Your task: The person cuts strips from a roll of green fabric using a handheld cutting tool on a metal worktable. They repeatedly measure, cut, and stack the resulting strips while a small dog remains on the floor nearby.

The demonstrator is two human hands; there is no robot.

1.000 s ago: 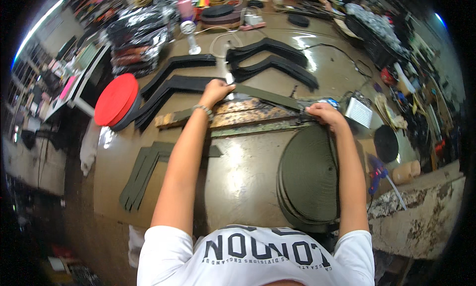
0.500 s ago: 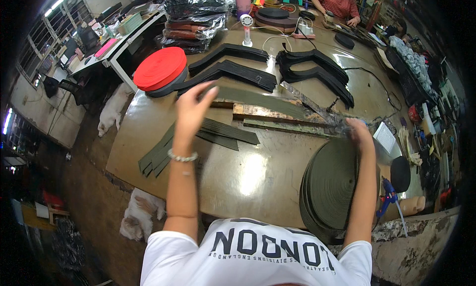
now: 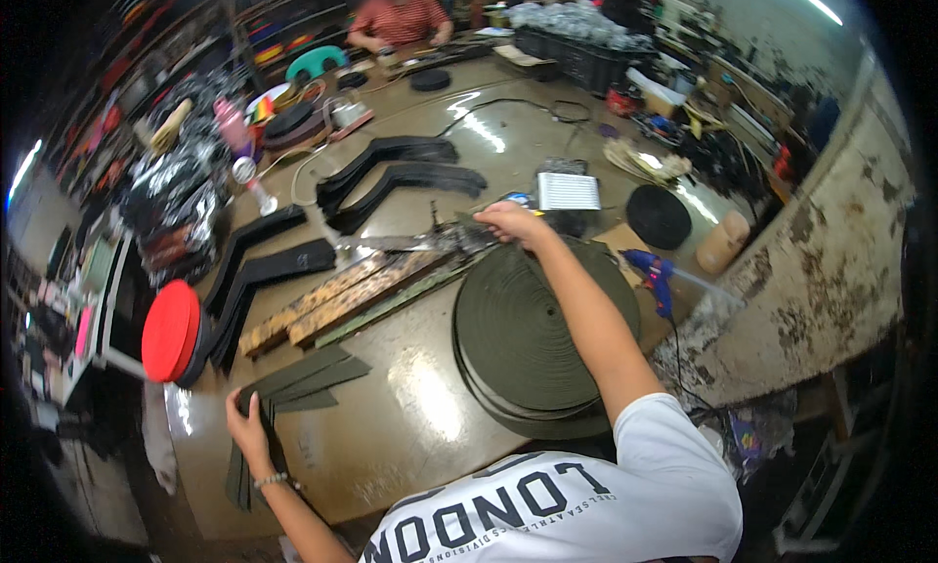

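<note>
My left hand (image 3: 252, 434) is at the fanned pile of cut olive webbing strips (image 3: 318, 377), with thumb and fingers closed round a strip at the pile's left end. At the right end of a wooden cutting board (image 3: 342, 294), my right hand (image 3: 516, 223) pinches the end of olive webbing beside the cutter's metal mechanism. The long metal blade (image 3: 386, 243) lies low across the board's far side. Below my right forearm rests a large coiled roll of olive webbing (image 3: 528, 319), its far edge partly hidden by the arm.
Black bent strips (image 3: 391, 182) lie beyond the board. A red webbing roll (image 3: 174, 331) stands at the left edge. On the right are a blue glue gun (image 3: 653, 275), a black roll (image 3: 659, 217) and a white box (image 3: 569, 192). Another person (image 3: 403, 21) sits across the table.
My view has swung right. My left hand has moved from above the board down to the strip pile, and the olive strip along the board is gone from it. My right hand stays by the cutter.
</note>
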